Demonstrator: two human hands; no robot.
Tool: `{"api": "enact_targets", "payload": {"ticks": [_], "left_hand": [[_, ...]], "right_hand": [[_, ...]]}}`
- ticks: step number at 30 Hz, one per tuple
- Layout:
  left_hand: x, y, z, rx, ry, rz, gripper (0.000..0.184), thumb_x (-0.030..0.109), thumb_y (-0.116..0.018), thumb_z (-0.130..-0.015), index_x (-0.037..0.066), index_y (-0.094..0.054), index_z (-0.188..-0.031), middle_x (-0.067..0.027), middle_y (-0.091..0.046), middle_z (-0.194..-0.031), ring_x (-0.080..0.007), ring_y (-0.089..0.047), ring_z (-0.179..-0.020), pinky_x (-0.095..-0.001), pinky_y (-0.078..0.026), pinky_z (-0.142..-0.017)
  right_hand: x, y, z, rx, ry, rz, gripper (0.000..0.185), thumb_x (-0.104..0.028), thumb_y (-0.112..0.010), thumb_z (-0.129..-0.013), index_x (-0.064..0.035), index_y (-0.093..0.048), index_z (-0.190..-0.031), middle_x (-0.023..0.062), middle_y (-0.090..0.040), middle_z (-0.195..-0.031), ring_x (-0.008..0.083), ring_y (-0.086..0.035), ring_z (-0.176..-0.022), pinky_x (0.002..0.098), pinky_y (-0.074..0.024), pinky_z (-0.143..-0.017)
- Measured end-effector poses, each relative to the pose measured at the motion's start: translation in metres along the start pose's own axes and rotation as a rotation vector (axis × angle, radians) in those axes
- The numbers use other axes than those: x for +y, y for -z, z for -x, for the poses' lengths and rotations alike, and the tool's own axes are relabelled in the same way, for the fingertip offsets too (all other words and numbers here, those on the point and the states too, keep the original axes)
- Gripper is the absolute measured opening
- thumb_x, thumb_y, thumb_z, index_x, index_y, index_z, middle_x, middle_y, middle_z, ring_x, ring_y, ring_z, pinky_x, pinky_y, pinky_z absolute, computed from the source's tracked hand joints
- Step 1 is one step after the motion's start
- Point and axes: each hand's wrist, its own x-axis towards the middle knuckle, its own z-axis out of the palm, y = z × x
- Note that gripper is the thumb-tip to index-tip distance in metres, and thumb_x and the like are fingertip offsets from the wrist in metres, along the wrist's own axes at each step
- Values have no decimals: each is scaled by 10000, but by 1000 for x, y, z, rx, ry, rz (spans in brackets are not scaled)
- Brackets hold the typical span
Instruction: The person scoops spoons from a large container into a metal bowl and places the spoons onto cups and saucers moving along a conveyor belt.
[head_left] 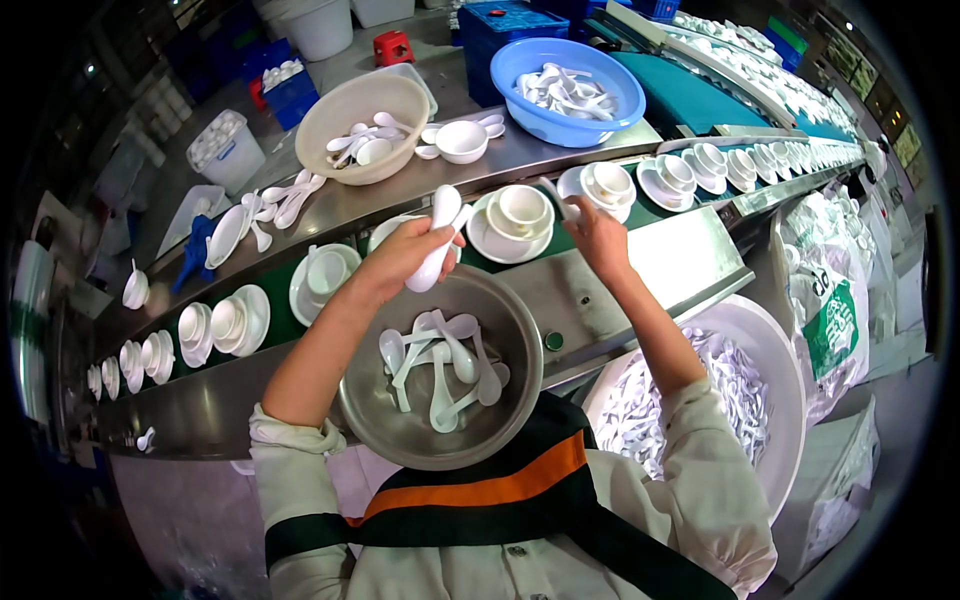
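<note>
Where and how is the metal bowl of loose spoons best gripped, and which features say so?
Likely by opposite sides of the rim, coming from left and right. The metal bowl is wide, round and upright, with its rim clear of the loose spoons, so opposed grips should keep it level.

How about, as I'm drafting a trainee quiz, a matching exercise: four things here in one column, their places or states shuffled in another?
Things
1. Stool
2. Blue basin
3. Metal bowl
4. Left hand

Places or states
A. Close to the striped apron, on the near side of the conveyor belt
B. Raised, grasping white ceramic
C. Red, on the floor
D. Beyond the belt, with a pile of spoons inside

Right pairs: 1-C, 2-D, 3-A, 4-B
</note>
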Motion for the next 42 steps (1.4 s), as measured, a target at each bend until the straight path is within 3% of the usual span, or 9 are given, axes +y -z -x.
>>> {"api": "enact_targets", "payload": {"ticks": [6,11,15,20,23,29,33,37,42], "left_hand": [[11,-27,2,-342,153,-254,199,212,-489,-890,26,-559,-894,-13,-533,-612,-75,-502,-529,-221,-406,-502],[15,-39,4,-445,136,-438,192,210,-497,-881,29,-563,-883,0,-538,-622,-64,-503,-555,-213,-390,-511],[22,-44,7,-507,138,-584,225,246,-524,-864,32,-590,-887,28,-537,-639,-51,-493,-568,-214,-386,-512],[-4,18,9,21,13,-290,239,230,-473,-877,49,-626,-906,18,-519,-640,-50,-468,-564,-205,-363,-493],[-19,69,5,376,-7,-167,226,219,-500,-856,34,-630,-853,2,-539,-626,-71,-474,-546,-208,-352,-495],[-118,144,-3,850,-53,-693,266,280,-695,-705,39,-588,-668,-51,-559,-589,-134,-507,-545,-295,-402,-505],[-119,138,12,930,181,-868,335,396,-677,-667,72,-615,-721,-140,-627,-738,-310,-607,-734,-395,-467,-626],[-133,150,18,930,276,-744,292,328,-555,-787,50,-644,-791,-174,-627,-827,-347,-597,-820,-414,-470,-706],[-139,169,54,1112,13,-768,243,271,-583,-750,37,-632,-702,-158,-613,-693,-346,-593,-686,-417,-463,-621]], "right_hand": [[38,-40,-7,-45,134,245,302,-310,-567,-816,-139,-588,-1064,102,-631,-862,267,-607,-808,372,-493,-654],[-56,52,18,-354,227,-907,314,-200,-556,-864,-46,-545,-1137,102,-608,-1040,180,-578,-950,311,-461,-793],[-58,72,38,-564,245,-888,284,-105,-608,-822,-39,-575,-1097,49,-619,-976,123,-572,-896,266,-461,-770],[23,42,25,-141,-21,-660,279,-32,-596,-805,-73,-590,-1081,81,-641,-846,111,-576,-716,254,-461,-647],[82,4,9,91,4,-71,245,-121,-497,-846,-103,-573,-1079,211,-606,-847,366,-588,-743,413,-462,-650],[54,-13,-12,-282,23,265,287,-146,-561,-795,-62,-577,-1069,196,-607,-937,359,-584,-841,425,-464,-725],[-81,31,1,-243,528,-239,288,-89,-564,-767,-39,-582,-1050,174,-599,-978,311,-592,-842,389,-482,-693],[-149,-2,35,-325,1222,-12,337,-64,-577,-679,-74,-598,-1015,107,-556,-1092,242,-532,-1011,363,-448,-810],[-151,-45,42,-530,1204,245,243,-80,-535,-709,-70,-582,-947,113,-542,-1051,247,-528,-1005,331,-447,-811]]}}
